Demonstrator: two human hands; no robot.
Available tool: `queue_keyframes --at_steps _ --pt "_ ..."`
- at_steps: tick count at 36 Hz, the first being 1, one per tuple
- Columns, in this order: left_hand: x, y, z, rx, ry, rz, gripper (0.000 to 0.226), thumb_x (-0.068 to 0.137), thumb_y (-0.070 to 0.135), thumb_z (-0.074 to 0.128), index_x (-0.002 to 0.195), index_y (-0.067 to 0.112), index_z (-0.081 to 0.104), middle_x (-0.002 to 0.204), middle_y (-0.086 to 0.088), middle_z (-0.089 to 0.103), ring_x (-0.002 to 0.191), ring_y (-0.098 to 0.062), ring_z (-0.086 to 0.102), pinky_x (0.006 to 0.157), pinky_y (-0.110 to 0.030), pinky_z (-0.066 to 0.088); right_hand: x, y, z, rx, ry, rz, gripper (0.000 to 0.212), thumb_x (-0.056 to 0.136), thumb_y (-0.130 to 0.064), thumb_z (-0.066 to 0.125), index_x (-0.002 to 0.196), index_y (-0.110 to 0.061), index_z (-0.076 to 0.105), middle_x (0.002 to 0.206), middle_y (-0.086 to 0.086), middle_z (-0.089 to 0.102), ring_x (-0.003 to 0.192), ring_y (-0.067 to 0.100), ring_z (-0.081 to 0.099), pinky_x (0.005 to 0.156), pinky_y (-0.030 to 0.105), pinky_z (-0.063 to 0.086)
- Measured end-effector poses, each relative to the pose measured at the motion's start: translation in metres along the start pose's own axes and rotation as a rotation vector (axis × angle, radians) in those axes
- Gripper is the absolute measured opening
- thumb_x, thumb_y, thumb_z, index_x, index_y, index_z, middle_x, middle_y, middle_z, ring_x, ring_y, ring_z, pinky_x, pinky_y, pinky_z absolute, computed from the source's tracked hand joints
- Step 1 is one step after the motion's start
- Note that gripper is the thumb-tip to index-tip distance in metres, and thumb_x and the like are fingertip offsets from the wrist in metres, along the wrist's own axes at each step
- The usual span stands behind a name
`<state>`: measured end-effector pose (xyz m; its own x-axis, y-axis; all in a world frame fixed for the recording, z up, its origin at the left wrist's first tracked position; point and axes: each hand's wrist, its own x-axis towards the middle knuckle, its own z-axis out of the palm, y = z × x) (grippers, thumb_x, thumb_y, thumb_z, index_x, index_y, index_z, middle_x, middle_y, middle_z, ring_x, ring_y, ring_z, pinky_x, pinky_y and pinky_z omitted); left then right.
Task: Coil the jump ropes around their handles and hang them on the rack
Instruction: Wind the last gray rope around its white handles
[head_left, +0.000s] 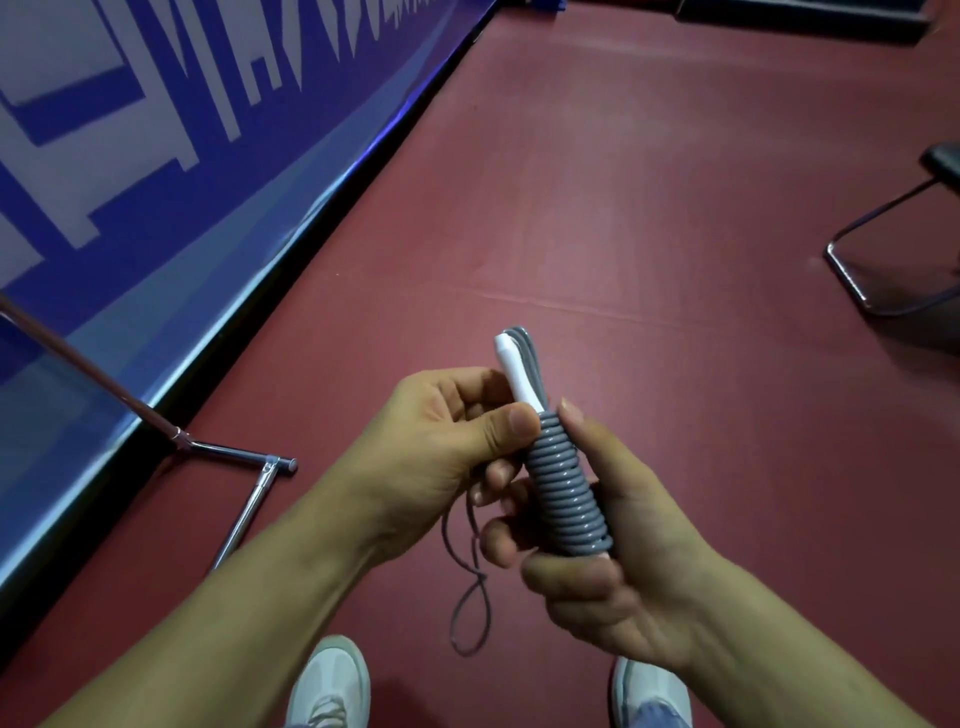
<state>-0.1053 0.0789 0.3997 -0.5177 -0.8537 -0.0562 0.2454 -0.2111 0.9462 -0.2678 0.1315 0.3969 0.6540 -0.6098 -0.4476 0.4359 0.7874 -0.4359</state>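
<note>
A grey jump rope is wound in tight coils around its white handles, held upright in front of me. My right hand grips the coiled bundle from the right and below. The thumb and fingers of my left hand pinch the rope at the top of the coil. A loose end of the grey rope hangs down in a loop beneath my hands. At the left stands the metal rack, only its foot and a slanted pole in view.
Dark red floor lies all around. A blue banner wall runs along the left. A chair's metal base is at the right edge. My white shoes show at the bottom.
</note>
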Motion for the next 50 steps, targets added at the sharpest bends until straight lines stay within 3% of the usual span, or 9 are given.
queue_keyframes --at_steps 5,9,15,23,28,32,37,45,50 --pt "-0.001 -0.003 0.003 0.171 0.157 0.020 0.021 0.083 0.009 0.074 0.088 -0.007 0.063 0.051 -0.010 0.055 0.041 -0.019 0.045 0.039 -0.023 0.038 0.009 -0.004 0.008 -0.551 0.570 -0.306 0.053 0.094 -0.055 0.052 0.094 -0.005 0.069 0.084 0.016 0.064 0.062 0.028 0.059 0.060 0.037 0.050" --pt "0.000 -0.004 0.004 0.210 0.240 0.037 0.012 0.086 0.003 0.073 0.089 -0.006 0.066 0.052 -0.016 0.057 0.046 -0.024 0.045 0.042 -0.027 0.037 -0.002 -0.008 0.013 -0.788 0.436 -0.341 0.022 0.076 -0.027 0.062 0.093 -0.014 0.069 0.087 0.000 0.073 0.079 0.016 0.063 0.076 0.041 0.052" --pt "-0.002 -0.002 0.011 0.358 0.244 0.070 0.011 0.079 0.008 0.082 0.080 0.008 0.071 0.051 -0.005 0.060 0.043 -0.018 0.051 0.044 -0.025 0.040 0.003 0.006 0.013 -1.008 0.560 -0.525 0.030 0.087 0.003 0.064 0.073 -0.023 0.068 0.057 -0.009 0.057 0.054 0.013 0.044 0.052 0.033 0.036" --pt "-0.005 0.018 -0.001 0.320 0.033 0.077 0.016 0.086 0.013 0.077 0.102 0.010 0.077 0.082 -0.013 0.073 0.061 -0.024 0.054 0.056 -0.029 0.046 -0.013 -0.008 0.016 -0.592 0.143 -0.340 0.015 0.085 -0.013 0.064 0.074 -0.021 0.071 0.066 0.010 0.048 0.048 0.017 0.044 0.046 0.023 0.032" --pt "-0.008 0.014 -0.006 0.034 -0.205 -0.071 0.054 0.083 0.020 0.081 0.132 0.011 0.061 0.136 -0.013 0.064 0.126 -0.059 0.049 0.103 -0.079 0.025 -0.019 -0.010 0.011 -0.529 -0.104 -0.276 0.013 0.091 -0.012 0.063 0.086 -0.016 0.074 0.067 0.014 0.057 0.043 0.015 0.050 0.043 0.022 0.038" --pt "-0.007 0.014 -0.006 -0.167 -0.407 -0.074 0.043 0.084 0.019 0.076 0.125 0.011 0.064 0.137 -0.021 0.061 0.060 -0.015 0.059 0.056 -0.024 0.045 -0.019 -0.010 0.003 -0.250 -0.376 -0.124 0.022 0.096 -0.012 0.062 0.107 0.006 0.059 0.085 0.025 0.069 0.051 0.020 0.067 0.049 0.024 0.055" --pt "-0.005 0.012 -0.007 -0.128 -0.368 -0.023 0.045 0.081 0.023 0.079 0.118 0.004 0.064 0.122 -0.029 0.066 0.050 -0.008 0.051 0.046 -0.018 0.040 -0.006 0.000 -0.014 -0.176 -0.496 -0.075 0.036 0.099 -0.034 0.059 0.114 -0.003 0.067 0.099 0.011 0.077 0.069 0.014 0.074 0.052 0.022 0.055" --pt "-0.010 0.015 -0.013 0.151 0.006 0.018 0.021 0.089 0.000 0.069 0.106 -0.012 0.065 0.059 -0.012 0.062 0.042 -0.013 0.049 0.040 -0.020 0.040 -0.004 -0.009 -0.008 -0.726 0.297 -0.307 0.053 0.074 -0.032 0.083 0.112 0.001 0.065 0.094 0.014 0.070 0.078 0.027 0.068 0.075 0.051 0.058" --pt "-0.005 0.005 0.001 0.230 0.128 0.030 0.010 0.090 -0.007 0.066 0.099 -0.011 0.064 0.056 -0.016 0.058 0.045 -0.022 0.049 0.042 -0.024 0.042 0.008 0.005 0.004 -1.316 0.659 -0.528 0.031 0.078 -0.026 0.076 0.104 -0.032 0.060 0.093 -0.016 0.072 0.079 0.000 0.064 0.069 0.022 0.049"
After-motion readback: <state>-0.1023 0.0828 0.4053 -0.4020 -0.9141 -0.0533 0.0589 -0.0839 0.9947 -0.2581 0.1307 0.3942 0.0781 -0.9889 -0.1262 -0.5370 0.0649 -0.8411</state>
